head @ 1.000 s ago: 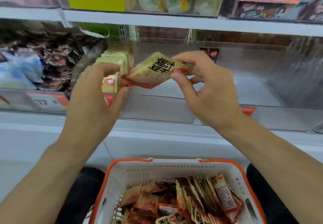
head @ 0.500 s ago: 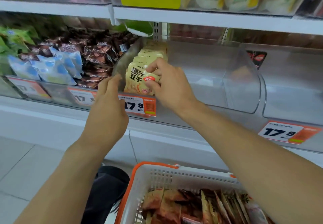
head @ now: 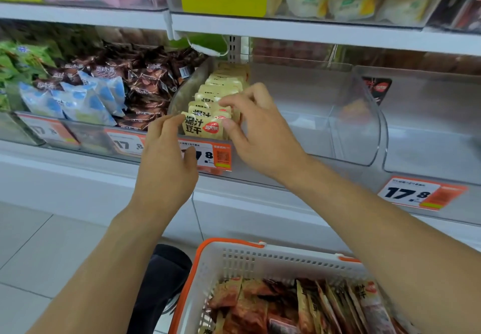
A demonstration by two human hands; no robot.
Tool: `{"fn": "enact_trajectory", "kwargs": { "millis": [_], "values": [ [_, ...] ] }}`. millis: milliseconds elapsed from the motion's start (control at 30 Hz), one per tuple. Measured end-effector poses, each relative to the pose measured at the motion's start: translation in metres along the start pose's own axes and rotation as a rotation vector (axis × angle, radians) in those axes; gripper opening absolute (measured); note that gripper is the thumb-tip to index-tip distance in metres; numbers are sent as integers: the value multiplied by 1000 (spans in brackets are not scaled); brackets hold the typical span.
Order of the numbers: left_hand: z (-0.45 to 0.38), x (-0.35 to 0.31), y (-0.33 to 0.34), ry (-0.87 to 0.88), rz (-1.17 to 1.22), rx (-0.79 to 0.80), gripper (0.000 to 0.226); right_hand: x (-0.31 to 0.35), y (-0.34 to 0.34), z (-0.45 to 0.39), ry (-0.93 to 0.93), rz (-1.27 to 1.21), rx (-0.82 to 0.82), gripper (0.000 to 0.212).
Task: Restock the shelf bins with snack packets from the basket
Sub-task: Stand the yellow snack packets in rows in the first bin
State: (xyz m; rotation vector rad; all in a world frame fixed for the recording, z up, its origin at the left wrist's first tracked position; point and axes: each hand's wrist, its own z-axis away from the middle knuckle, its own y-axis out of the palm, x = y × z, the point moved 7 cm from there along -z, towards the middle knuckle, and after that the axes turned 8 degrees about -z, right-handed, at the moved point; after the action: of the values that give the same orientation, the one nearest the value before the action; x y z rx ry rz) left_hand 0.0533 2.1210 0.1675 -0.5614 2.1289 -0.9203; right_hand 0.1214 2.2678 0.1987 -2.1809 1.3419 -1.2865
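Shelf: white, runs across the upper frame, with clear bins beneath it and more stock above.
Clear bin: centre of the frame, mostly bare on its right side; a row of packets stands along its left wall.
Basket: white with an orange rim, bottom centre to right, holding red and tan snack packets.
Neighbouring bin: left of the frame, piled with brown packets and blue-and-white packets.
Right hand: centre, fingers curled over the tops of the front packets, thumb against the right edge of the front one; it pinches that packet.
Left hand: just left of it, fingertips touching the left edge of the front packet, fingers loosely bent; whether it truly grips I cannot tell.
Front packet: cream-yellow with black characters and a red logo, upright at the head of the packet row, between both hands.
Price tag: orange and white, on the bin's front lip, partly behind the left hand.
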Motion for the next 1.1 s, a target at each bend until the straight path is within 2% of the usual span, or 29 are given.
{"fn": "enact_trajectory", "kwargs": {
  "millis": [100,200,267,400,533,633,733,867,900,1000,1033,1100],
  "values": [
    [13,-14,-12,-53,87,-168,31,3,-26,44,-69,-49,-116,18],
    [34,-35,7,-143,283,-171,15,-13,-28,92,-50,-29,22,24],
    [49,-53,41,-147,314,-25,13,-28,-26,125,-19,3,130,27],
    [88,-81,118,-29,139,370,16,-64,-28,194,100,54,292,29],
    [152,-94,184,40,-4,739,20,-108,-29,265,316,128,482,30],
    [208,-103,218,35,26,930,17,-131,-33,315,458,105,506,21],
    [253,-107,242,-36,89,1055,27,-152,-39,365,624,116,516,22],
    [283,-114,261,-119,139,1081,25,-174,-44,413,866,162,536,38],
    [284,-116,264,-122,145,1055,25,-174,-43,419,897,133,533,40],
    [283,-121,270,-160,157,983,20,-167,-32,429,933,11,539,64],
    [282,-122,272,-178,159,973,18,-164,-29,430,938,-11,518,66],
    [281,-125,277,-198,155,968,19,-161,-22,430,936,-89,435,53]
  ]
}}
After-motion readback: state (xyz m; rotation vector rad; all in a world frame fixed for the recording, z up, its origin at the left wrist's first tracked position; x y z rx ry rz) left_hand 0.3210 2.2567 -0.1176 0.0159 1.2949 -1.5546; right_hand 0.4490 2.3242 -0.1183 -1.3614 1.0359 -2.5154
